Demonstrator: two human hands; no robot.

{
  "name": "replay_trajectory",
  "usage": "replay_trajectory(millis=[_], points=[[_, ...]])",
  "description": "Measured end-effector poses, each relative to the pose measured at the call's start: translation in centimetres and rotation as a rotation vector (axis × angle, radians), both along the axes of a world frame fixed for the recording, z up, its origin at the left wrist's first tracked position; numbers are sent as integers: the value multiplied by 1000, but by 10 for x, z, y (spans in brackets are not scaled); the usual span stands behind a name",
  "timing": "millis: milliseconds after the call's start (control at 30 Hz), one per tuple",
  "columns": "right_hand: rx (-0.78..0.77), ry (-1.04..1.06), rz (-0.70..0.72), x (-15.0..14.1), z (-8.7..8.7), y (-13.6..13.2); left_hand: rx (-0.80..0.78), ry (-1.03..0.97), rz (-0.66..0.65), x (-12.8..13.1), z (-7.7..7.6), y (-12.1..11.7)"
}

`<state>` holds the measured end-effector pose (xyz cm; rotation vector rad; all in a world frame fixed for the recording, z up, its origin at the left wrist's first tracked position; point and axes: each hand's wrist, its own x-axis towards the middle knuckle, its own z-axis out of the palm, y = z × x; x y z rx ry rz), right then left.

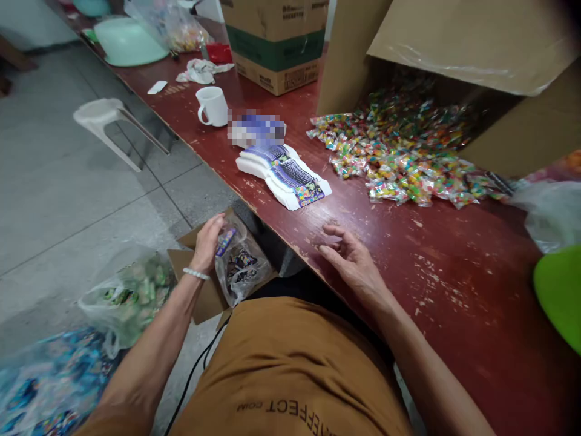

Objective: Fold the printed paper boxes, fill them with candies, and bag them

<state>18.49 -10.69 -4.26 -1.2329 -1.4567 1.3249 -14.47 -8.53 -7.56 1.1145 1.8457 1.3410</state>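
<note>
My left hand [209, 243], with a beaded bracelet at the wrist, is down beside the table over an open carton. Its fingers are closed on a small purple printed packet [226, 241]. Below it, a clear plastic bag [227, 275] lines the carton [200, 306] and holds dark printed packets [242, 265]. Over the front of the red table [399, 260] is my right hand [351, 257], fingers loosely curled and apart, holding nothing. Beyond that hand lies a fanned stack of flat purple-and-white printed cartons [284, 169]. Clear-wrapped colourful candies [403, 169] spill out to its right.
A large cardboard box [476, 42] lies on its side behind the candies. Further back stand a white mug [212, 106] and a brown box [275, 45]. Filled bags [136, 284] and a white stool [102, 112] are on the floor. A green object [560, 297] edges in right.
</note>
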Motion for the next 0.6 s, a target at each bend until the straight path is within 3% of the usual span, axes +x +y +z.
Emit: replay_trajectory(millis=[100,200,333,467,600], points=[[44,-48,-27,3,-8,7,12,124,-17,3,-3,3],[145,-171,-102,-2,-12,30,131,525,-183,44,16,16],[330,-443,-241,-15,-4,86,236,959,-329,104,36,52],[189,-794,-337,-30,7,132,183,1185,-362,126,24,87],[91,-926,-327,-41,5,142,156,1219,-369,124,8,98]])
